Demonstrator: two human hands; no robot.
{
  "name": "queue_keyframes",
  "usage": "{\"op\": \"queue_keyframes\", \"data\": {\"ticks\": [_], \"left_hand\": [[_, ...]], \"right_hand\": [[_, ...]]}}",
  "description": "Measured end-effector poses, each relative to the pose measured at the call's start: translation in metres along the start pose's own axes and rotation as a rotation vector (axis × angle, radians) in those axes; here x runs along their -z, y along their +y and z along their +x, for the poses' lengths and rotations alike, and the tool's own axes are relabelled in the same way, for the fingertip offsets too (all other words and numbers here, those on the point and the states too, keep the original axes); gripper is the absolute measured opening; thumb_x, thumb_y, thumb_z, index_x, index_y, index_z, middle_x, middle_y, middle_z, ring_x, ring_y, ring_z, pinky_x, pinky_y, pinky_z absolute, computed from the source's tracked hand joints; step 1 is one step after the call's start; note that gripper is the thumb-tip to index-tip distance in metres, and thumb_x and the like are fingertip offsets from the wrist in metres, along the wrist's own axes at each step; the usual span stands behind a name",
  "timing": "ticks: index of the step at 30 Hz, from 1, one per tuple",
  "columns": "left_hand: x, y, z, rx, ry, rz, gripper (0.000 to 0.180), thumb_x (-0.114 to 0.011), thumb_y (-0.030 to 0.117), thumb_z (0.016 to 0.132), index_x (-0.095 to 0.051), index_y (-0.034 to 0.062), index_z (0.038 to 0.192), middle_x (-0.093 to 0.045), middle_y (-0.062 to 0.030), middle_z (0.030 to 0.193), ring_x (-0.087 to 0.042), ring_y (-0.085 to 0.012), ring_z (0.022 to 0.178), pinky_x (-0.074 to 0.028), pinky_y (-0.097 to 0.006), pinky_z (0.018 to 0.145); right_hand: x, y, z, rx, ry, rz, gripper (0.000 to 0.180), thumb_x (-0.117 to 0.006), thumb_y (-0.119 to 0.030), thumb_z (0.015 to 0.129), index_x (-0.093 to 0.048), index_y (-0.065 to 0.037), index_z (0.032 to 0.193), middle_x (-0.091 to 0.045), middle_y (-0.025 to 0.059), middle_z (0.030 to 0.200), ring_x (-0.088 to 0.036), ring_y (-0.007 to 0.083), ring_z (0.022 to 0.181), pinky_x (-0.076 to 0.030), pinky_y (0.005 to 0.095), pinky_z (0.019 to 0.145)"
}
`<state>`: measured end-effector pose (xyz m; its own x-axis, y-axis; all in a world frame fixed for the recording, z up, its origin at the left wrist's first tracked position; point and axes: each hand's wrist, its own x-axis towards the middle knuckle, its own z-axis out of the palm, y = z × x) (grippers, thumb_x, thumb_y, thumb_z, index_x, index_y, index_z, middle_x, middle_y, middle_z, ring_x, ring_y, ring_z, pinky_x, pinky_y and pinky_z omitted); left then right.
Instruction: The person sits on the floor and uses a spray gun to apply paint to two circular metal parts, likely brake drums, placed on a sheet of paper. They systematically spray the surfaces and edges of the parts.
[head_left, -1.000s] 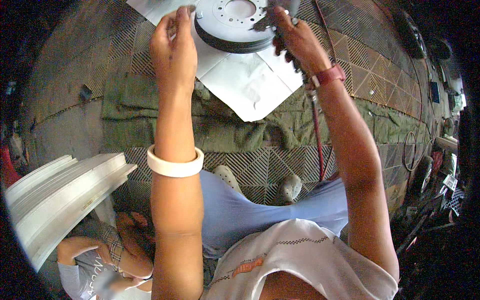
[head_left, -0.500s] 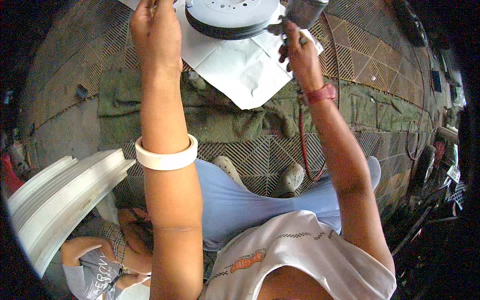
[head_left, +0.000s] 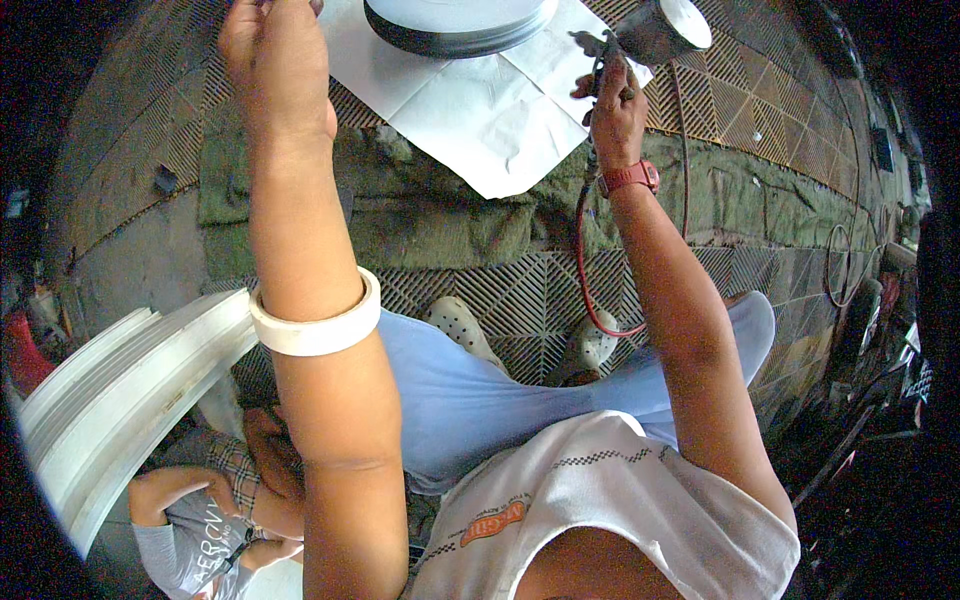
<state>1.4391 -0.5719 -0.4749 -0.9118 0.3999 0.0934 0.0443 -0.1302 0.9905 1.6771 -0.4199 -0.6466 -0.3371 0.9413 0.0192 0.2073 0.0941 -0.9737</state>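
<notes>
My right hand is closed round a dark spray gun with a grey cup on it. A red hose hangs from the gun's lower end. Left of the gun, and apart from it, a grey brake disc lies on white paper; the top edge cuts off its far part. My left hand is raised left of the disc with its fingers curled. Its fingertips run out of view, and what they hold is not clear. A roll of masking tape sits round my left forearm.
A green cloth lies across the ribbed floor tiles under the paper. Long white panels stand at the left. Below them a person in a grey shirt sits close by. Another hose coils at the right.
My right hand has swung the spray gun right, away from the disc, and its cup now tilts outward. My left hand has moved left and up. The disc sits higher in the picture.
</notes>
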Motion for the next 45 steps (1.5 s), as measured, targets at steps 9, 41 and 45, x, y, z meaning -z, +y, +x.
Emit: {"op": "queue_keyframes", "data": {"ticks": [9,41,45], "left_hand": [[0.016,-0.003,-0.008,-0.1,-0.04,-0.032,0.024,-0.064,0.03,0.104,-0.073,0.009,0.112,-0.07,0.0023,0.102,-0.059,-0.0063,0.092,-0.044,-0.023,0.082],[0.046,-0.064,-0.004,-0.223,-0.198,-0.076,0.024,-0.065,0.031,0.103,-0.074,0.0093,0.109,-0.071,0.001,0.101,-0.062,-0.0079,0.091,-0.045,-0.024,0.083],[0.059,-0.06,0.005,-0.227,-0.188,-0.066,0.025,-0.065,0.03,0.103,-0.074,0.008,0.11,-0.072,0.0,0.102,-0.062,-0.0082,0.091,-0.045,-0.024,0.083]], "right_hand": [[-0.053,0.012,-0.077,-0.108,-0.142,0.065,0.041,-0.05,-0.032,0.11,-0.064,0.002,0.128,-0.068,0.0085,0.073,-0.066,0.0149,0.063,-0.055,0.0327,0.06],[-0.149,0.126,-0.126,-0.008,-0.132,0.047,0.04,-0.052,-0.023,0.107,-0.057,-0.005,0.142,-0.067,0.0085,0.075,-0.066,0.0163,0.065,-0.056,0.0341,0.063],[-0.174,0.109,-0.129,0.079,-0.197,0.04,0.04,-0.053,-0.03,0.109,-0.062,0.005,0.125,-0.077,0.0142,0.096,-0.075,0.0212,0.087,-0.057,0.0359,0.078]]}}
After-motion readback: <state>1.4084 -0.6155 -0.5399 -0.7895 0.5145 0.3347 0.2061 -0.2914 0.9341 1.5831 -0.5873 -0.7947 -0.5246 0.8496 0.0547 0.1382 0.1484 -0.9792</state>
